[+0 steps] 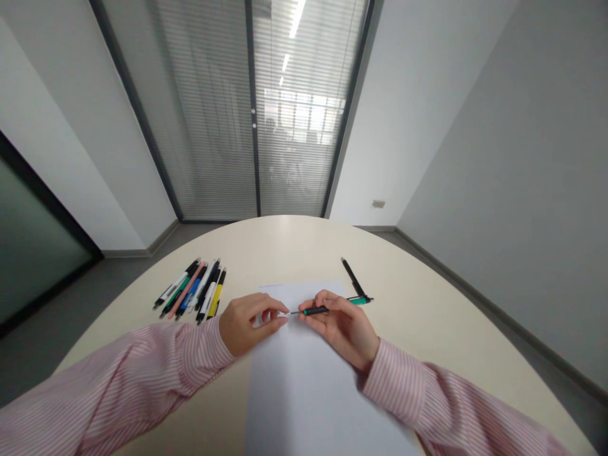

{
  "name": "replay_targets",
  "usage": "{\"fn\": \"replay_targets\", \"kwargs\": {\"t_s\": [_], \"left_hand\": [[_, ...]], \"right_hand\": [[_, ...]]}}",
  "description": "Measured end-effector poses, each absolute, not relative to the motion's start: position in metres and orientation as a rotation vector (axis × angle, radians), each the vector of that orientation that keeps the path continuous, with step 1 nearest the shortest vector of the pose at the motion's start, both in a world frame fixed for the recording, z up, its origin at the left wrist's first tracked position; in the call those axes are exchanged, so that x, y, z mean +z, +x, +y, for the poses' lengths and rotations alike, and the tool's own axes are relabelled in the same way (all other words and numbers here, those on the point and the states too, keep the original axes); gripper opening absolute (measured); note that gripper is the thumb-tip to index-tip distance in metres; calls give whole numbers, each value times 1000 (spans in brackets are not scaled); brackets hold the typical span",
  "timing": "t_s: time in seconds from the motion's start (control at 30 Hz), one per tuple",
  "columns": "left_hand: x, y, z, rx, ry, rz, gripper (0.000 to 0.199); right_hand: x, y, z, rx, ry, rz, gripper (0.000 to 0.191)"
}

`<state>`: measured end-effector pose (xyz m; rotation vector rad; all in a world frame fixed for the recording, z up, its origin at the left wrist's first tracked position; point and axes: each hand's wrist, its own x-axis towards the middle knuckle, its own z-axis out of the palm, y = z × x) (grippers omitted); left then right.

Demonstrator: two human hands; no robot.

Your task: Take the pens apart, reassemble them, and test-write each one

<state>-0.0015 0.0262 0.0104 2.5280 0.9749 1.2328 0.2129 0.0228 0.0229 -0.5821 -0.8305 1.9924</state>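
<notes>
My right hand is closed around a green and black pen, held nearly level above the paper. Its green barrel and clip show beyond my fingers on the right. From the pen's left end pokes a thin dark refill tip, pointing at my left hand. The thumb and index finger of that hand come together just off this tip. Whatever small piece may sit between them is too small to make out. Beneath both hands lies a white sheet of paper.
Several pens in black, white, green, pink, blue and yellow lie side by side at the left of the round cream table. Beyond my right hand rests a black pen. Behind the table stands a glass partition with blinds.
</notes>
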Motion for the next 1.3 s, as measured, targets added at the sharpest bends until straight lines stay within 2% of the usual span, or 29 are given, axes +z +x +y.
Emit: {"fn": "replay_targets", "kwargs": {"t_s": [0.23, 0.5, 0.57, 0.67, 0.73, 0.83, 0.93, 1.03, 1.2, 1.3], "left_hand": [[15, -5, 26, 1376, 2245, 1117, 8], [12, -11, 31, 1571, 1890, 1159, 6], [14, -12, 29, 1655, 1977, 1100, 4], [23, -17, 25, 1715, 2416, 897, 15], [29, -22, 22, 1576, 2835, 677, 22], [32, -29, 20, 1434, 3191, 425, 21], [27, -28, 17, 1509, 3265, 302, 14], [20, -19, 14, 1391, 3316, 328, 5], [17, -8, 11, 1105, 3442, 228, 25], [18, -6, 13, 1034, 3482, 215, 29]], "right_hand": [[17, 216, 27, 1934, -594, -724, 14], [12, 217, 31, 1835, -688, -553, 11], [13, 216, 30, 1846, -706, -553, 10], [14, 215, 30, 1847, -710, -565, 10], [14, 216, 29, 1838, -709, -560, 9], [14, 216, 30, 1820, -713, -547, 9], [13, 216, 31, 1803, -710, -552, 9], [12, 216, 31, 1804, -709, -560, 10], [9, 217, 32, 1797, -726, -578, 11], [8, 216, 32, 1770, -736, -589, 12]]}}
